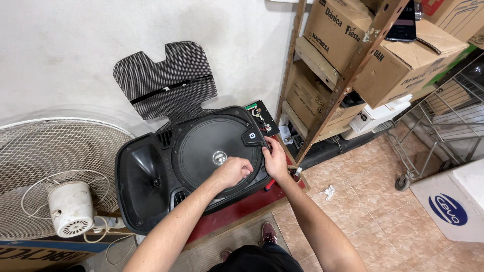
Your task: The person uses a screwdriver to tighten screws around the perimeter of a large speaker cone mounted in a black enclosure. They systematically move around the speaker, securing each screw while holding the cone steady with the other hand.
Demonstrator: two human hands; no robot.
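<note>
Beside the fan (55,176) and grille (166,80), both hands (254,166) curled, gripping speaker (201,156) rim.

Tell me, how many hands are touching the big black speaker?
2. The left hand rests on the round speaker cone, near its lower right edge. The right hand grips the rim of the speaker cabinet just beside it. No other hands show.
</note>
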